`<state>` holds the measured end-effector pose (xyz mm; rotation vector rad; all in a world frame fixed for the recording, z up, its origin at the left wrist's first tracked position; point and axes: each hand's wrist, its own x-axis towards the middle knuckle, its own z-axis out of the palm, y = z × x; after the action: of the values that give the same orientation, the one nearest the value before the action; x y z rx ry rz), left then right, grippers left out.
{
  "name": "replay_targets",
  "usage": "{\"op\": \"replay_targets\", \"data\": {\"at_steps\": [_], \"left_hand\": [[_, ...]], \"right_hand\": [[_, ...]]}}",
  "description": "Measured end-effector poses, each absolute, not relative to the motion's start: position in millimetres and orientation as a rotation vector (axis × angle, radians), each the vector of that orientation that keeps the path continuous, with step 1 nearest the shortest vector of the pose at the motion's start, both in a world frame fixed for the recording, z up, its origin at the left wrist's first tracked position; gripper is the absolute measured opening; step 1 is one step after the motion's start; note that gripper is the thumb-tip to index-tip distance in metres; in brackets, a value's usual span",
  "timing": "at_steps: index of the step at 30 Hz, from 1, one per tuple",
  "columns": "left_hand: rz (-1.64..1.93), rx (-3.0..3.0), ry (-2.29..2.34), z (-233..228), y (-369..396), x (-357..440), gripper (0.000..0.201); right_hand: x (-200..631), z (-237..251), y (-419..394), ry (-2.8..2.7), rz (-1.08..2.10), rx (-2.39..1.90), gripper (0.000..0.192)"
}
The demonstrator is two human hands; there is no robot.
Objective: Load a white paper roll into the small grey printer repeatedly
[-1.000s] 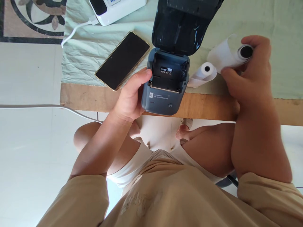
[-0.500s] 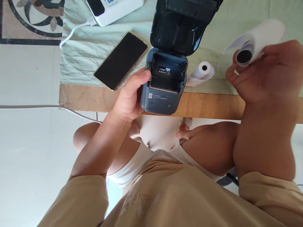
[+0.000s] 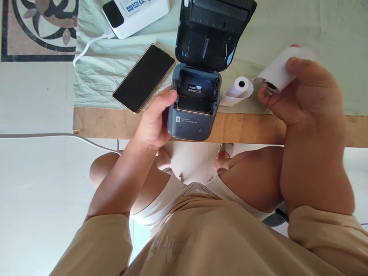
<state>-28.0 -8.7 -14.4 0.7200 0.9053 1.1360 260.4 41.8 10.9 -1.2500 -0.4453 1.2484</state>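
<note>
My left hand (image 3: 155,119) grips the left side of a dark blue-grey label printer (image 3: 191,126), thumb on its rim and the other fingers hidden beneath. The printer's black lid (image 3: 207,38) is swung up, and its paper bay shows a small printed label with no roll inside. On the right, my right hand (image 3: 307,88) is closed around a white paper roll (image 3: 283,67) with a black core, held tilted above the cloth. Between the two hands, a smaller white paper roll (image 3: 240,85) lies on the table, its end partly unwound.
A phone (image 3: 145,78) with a dark screen lies left of the printer. Behind it sits a white power bank (image 3: 143,17) with a white cable (image 3: 89,48) plugged in. Pale green cloth (image 3: 339,34) covers the table up to its wooden front edge (image 3: 244,126).
My right hand has brought the paper roll leftward, nearer the printer, and turned it. The loose paper end now hangs closer to the roll. My left hand still holds the printer.
</note>
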Motion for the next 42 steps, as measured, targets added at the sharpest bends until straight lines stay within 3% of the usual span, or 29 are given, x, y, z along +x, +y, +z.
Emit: {"op": "replay_targets", "data": {"at_steps": [5, 11, 17, 25, 32, 36, 40, 42], "left_hand": [[1.127, 0.721, 0.888, -14.1, -8.2, -28.4, 0.055], [1.106, 0.695, 0.921, -11.9, -8.8, -28.2, 0.044], [1.111, 0.62, 0.934, -4.9, -10.0, -26.0, 0.038], [1.107, 0.586, 0.92, 2.9, -11.2, -23.3, 0.036], [1.099, 0.618, 0.889, 4.4, -11.8, -24.1, 0.034], [1.08, 0.702, 0.897, -4.1, -10.6, -26.2, 0.037], [1.059, 0.763, 0.92, -11.5, -9.0, -26.5, 0.037], [1.054, 0.769, 0.947, -11.6, -8.7, -25.5, 0.037]], "right_hand": [[272.8, 3.9, 49.5, -0.499, 1.32, -1.286, 0.021], [250.0, 24.4, 47.5, -0.266, 1.196, -1.429, 0.036], [237.9, 30.2, 35.8, -0.341, 1.244, -1.319, 0.026], [235.4, 36.1, 32.2, -0.357, 1.244, -1.333, 0.032], [232.8, 30.8, 31.3, -0.369, 1.283, -1.308, 0.011], [233.5, 32.7, 30.6, -0.385, 1.192, -1.263, 0.016], [222.5, 38.7, 9.4, -0.957, 0.781, -1.069, 0.046], [211.9, 40.7, -5.3, -1.313, 0.576, -1.016, 0.046]]}}
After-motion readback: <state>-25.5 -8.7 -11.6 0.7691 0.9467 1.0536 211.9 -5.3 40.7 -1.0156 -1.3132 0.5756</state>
